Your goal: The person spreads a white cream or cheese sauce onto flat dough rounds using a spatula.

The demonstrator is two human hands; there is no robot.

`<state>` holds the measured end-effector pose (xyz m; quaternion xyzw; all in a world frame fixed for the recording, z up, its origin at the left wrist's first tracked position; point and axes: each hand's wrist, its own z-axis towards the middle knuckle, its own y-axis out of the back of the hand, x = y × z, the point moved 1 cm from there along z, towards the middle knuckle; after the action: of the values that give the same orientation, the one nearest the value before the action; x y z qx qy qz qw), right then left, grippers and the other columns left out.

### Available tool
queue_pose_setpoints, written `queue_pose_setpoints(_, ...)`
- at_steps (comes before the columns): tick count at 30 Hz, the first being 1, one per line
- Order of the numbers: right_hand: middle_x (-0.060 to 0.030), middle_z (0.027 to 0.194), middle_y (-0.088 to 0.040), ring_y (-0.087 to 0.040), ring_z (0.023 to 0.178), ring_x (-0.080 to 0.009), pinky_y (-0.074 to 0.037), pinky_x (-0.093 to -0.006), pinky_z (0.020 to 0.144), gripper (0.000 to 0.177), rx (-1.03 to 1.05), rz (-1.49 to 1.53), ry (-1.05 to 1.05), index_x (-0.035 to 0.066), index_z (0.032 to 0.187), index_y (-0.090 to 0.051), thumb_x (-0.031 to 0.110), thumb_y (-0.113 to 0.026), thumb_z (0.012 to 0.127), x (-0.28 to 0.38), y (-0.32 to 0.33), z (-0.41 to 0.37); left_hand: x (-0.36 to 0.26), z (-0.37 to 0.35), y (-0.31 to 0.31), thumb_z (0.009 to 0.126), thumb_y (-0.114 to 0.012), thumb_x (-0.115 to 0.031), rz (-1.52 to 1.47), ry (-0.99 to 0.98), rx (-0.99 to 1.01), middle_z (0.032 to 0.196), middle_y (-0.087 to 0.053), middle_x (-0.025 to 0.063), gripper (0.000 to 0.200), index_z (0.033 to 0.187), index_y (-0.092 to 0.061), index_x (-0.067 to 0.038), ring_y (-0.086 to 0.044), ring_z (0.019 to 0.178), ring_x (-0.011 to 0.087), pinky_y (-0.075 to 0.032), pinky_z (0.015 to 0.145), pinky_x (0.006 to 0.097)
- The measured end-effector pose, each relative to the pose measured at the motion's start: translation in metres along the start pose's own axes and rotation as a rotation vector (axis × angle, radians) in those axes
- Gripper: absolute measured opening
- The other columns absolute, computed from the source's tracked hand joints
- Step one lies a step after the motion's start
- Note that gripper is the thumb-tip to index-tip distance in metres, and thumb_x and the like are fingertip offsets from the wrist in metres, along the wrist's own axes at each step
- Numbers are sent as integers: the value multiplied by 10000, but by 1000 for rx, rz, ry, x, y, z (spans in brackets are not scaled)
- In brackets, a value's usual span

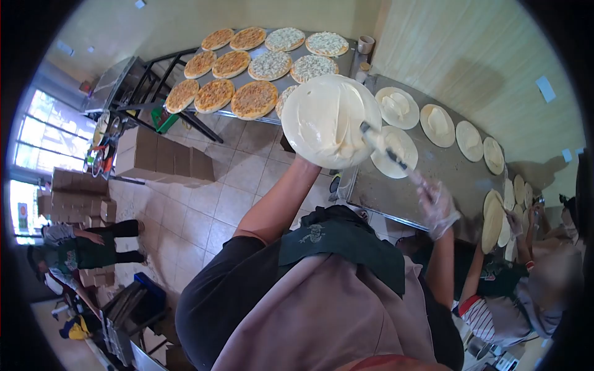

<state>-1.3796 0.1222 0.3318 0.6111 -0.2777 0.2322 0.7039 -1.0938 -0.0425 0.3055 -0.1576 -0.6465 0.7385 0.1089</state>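
My left hand is under a round dough base and holds it up; most of its fingers are hidden below it. Creamy white sauce covers the top of this base, with ridges near its right edge. My right hand, in a clear glove, is wrapped round the handle of a spatula. The spatula's sauce-coated end lies at the right rim of the held base. Just behind it, on the metal table, are a base with a heap of sauce and another one.
Several topped pizzas stand on the table at the back left. More sauced bases line the right table. A co-worker holds a base at the right. Cardboard boxes and another person are at the left.
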Motion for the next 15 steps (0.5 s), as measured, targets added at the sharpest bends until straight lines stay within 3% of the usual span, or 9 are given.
queue_pose_setpoints(1, -134, 776, -552, -554, 694, -306, -437, -398, 612, 278, 11, -6, 11, 66, 1067, -643, 153, -603, 806, 13, -3, -3, -5, 4, 0, 914, -427, -464, -2, -28, 0, 1246, -535, 86, 493, 1267, -471, -122, -535, 1122, 261, -443, 964, 432)
queue_pose_setpoints(3, -120, 766, -542, -548, 678, -291, -433, -394, 600, 262, 91, -154, 329, 71, 1060, -648, 142, -597, 812, 43, -3, -8, -9, 13, 0, 914, -426, -465, -1, -73, -2, 1245, -536, 85, 493, 1265, -472, -123, -535, 1121, 261, -444, 964, 432)
queue_pose_setpoints(4, -116, 806, -573, -571, 707, -244, -450, -359, 628, 293, 149, -169, 340, 82, 1114, -631, 135, -578, 830, 43, 2, -6, -9, 14, 0, 913, -426, -466, 2, -87, -6, 1244, -536, 85, 493, 1265, -472, -124, -535, 1121, 261, -444, 963, 432)
queue_pose_setpoints(5, -116, 806, -573, -571, 707, -244, -450, -359, 628, 293, 149, -168, 334, 82, 1114, -631, 135, -578, 830, 40, 3, -5, -10, 15, 1, 913, -426, -467, 7, -94, -9, 1243, -536, 84, 493, 1264, -473, -124, -536, 1120, 261, -445, 963, 432)
queue_pose_setpoints(8, -140, 910, -623, -600, 787, -208, -465, -316, 706, 366, 12, 75, -46, 97, 1188, -602, 84, -589, 822, 35, 4, 7, -9, 15, 0, 912, -426, -470, 15, -98, -14, 1241, -537, 83, 493, 1262, -474, -125, -536, 1119, 260, -446, 961, 431)
queue_pose_setpoints(9, -140, 910, -623, -600, 787, -208, -465, -316, 706, 366, 7, 72, -52, 97, 1188, -602, 84, -589, 822, 30, -2, 16, -7, 15, -1, 912, -426, -471, 16, -101, -13, 1240, -538, 83, 493, 1261, -474, -125, -537, 1118, 260, -446, 961, 431)
queue_pose_setpoints(11, -136, 865, -617, -595, 756, -212, -462, -317, 685, 354, -199, 130, 225, 95, 1172, -613, 72, -594, 820, 19, -17, 35, -2, 16, -3, 912, -426, -473, 19, -117, -11, 1239, -538, 82, 494, 1260, -475, -126, -537, 1117, 260, -447, 960, 431)
queue_pose_setpoints(15, -139, 836, -607, -587, 721, -224, -457, -329, 655, 374, -165, -20, 145, 96, 1191, -599, 67, -590, 818, 34, -31, 50, 3, 17, -1, 911, -425, -476, 29, -194, -30, 1236, -540, 80, 494, 1257, -476, -127, -538, 1115, 259, -449, 958, 431)
